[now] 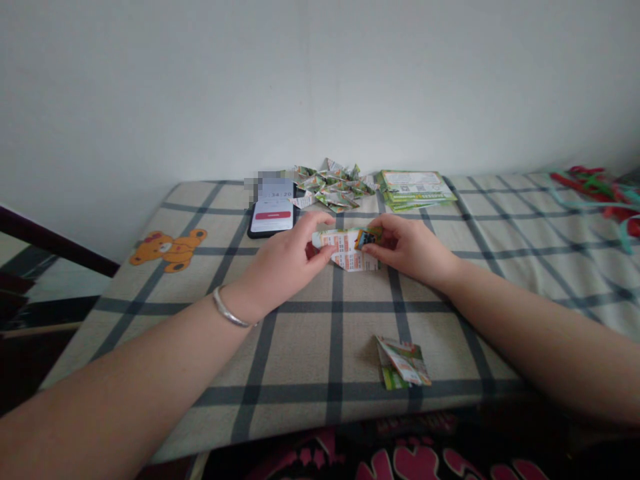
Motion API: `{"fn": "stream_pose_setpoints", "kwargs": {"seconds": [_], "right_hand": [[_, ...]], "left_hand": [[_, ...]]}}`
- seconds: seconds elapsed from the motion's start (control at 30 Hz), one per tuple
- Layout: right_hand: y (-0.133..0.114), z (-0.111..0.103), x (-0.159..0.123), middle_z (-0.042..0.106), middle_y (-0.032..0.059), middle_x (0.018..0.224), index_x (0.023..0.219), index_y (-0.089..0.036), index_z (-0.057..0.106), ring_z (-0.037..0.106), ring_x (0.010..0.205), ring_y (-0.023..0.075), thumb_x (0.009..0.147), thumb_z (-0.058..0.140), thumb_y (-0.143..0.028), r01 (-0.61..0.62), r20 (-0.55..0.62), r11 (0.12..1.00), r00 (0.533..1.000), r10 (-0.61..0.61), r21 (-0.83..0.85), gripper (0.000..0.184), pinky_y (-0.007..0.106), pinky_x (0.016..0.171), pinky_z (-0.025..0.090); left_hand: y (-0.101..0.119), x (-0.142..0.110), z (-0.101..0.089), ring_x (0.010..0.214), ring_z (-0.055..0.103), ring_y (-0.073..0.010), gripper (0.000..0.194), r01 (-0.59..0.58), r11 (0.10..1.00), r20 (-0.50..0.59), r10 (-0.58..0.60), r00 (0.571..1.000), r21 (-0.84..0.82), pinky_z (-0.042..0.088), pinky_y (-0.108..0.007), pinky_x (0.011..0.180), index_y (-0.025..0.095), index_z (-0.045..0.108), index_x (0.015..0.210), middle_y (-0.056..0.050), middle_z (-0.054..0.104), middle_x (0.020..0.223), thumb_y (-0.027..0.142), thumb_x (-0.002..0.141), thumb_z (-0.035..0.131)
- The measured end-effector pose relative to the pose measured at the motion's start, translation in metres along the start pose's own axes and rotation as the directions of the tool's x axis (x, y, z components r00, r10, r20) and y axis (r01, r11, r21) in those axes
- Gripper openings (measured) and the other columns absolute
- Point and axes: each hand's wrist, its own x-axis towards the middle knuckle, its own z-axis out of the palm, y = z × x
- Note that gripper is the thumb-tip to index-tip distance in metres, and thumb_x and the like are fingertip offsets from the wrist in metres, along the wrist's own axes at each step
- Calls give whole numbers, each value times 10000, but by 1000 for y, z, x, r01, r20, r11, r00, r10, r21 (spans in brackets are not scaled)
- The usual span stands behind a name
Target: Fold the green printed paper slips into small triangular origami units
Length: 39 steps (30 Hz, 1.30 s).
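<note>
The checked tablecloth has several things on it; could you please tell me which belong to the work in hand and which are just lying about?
Seem to belong:
printed paper, at left hand and right hand
folded piece near the front edge
pile of folded pieces
stack of printed sheets

Probably just lying about:
phone
bear figure
red-and-teal tangle

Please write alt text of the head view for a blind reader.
Left hand and right hand handle a folded printed sheet over a checked tablecloth. Beyond lie a phone, a pile of folded papers and a paper stack.
</note>
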Motion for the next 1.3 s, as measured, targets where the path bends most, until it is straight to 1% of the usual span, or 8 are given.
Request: {"fn": "stream_pose_setpoints", "kwargs": {"seconds": [0.17,0.27,0.47,0.63,0.8,0.97,1.2,1.3], "right_hand": [[-2,1,2,557,-48,632,1006,-180,615,494,541,107,799,691,-323,-79,-19,997,997,78,-18,263,247,501,330],[-1,2,3,571,-47,650,1060,-184,626,513,558,111,793,699,-327,-83,-18,995,996,83,-52,311,249,509,339],[1,3,5,577,-43,664,1111,-187,638,511,566,109,804,685,-314,-77,4,996,997,78,-54,335,243,510,335],[2,3,4,581,-42,670,1140,-189,628,507,570,111,797,682,-298,-68,9,996,998,68,-62,363,238,521,332],[3,3,4,576,-45,655,1157,-188,625,499,560,109,807,666,-284,-50,4,997,999,50,-61,365,235,529,327],[4,3,4,573,-49,642,1133,-192,627,507,550,107,820,650,-280,-30,3,998,1000,31,-46,326,237,517,317],[4,0,4,562,-50,615,884,-195,598,493,538,102,823,634,-292,-56,14,998,998,56,24,120,236,511,325],[2,-6,3,608,-23,665,834,-193,616,537,591,113,826,618,-283,-34,96,997,995,28,64,90,237,542,369]], "left_hand": [[-1,0,1,700,649,-159,377,-12,998,46,9,999,68,467,-262,614,207,508,1245,9,644,807,260,884,604],[-3,1,4,839,660,-185,391,-40,995,75,34,997,86,519,-303,732,180,504,1254,-37,661,939,223,876,597],[-7,-1,7,1182,558,-241,444,-152,983,12,151,988,104,509,-391,979,152,481,1284,-113,568,1225,159,856,596],[-10,0,6,1126,586,-225,353,-231,967,55,226,973,110,527,-386,951,184,583,1232,-109,538,1246,158,880,562],[-9,0,5,1067,593,-220,230,-480,861,163,455,875,170,522,-399,928,227,693,1084,-61,630,1172,186,930,526],[-5,1,2,1069,595,-233,205,-568,794,217,528,821,220,520,-408,941,194,722,1017,-68,672,1149,189,926,538],[-5,0,3,1118,595,-220,225,-556,814,241,513,824,168,493,-419,1006,195,705,1071,-40,690,1164,201,940,521],[-6,0,4,1113,600,-213,224,-534,834,247,493,834,139,489,-415,1008,204,699,1083,-29,689,1173,192,929,538]]}}
